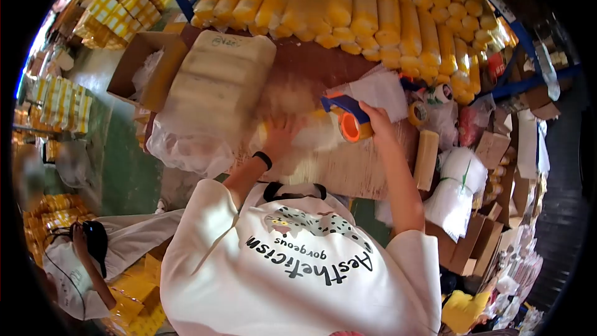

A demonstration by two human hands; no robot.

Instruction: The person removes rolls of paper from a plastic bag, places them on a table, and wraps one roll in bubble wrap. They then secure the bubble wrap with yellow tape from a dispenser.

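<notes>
My right hand grips a blue tape dispenser with an orange-cored roll and holds it just above a brown worktable. My left hand, with a black band on its wrist, presses flat on a blurred yellow pack in clear film lying on the table. The dispenser sits at the right end of that pack. A white T-shirt with black lettering fills the lower part of the view.
A large pale bundle in a clear bag lies left of the hands, beside an open cardboard box. Several stacked yellow rolls line the back. Tape rolls, white bags and cartons crowd the right. Another person crouches at lower left.
</notes>
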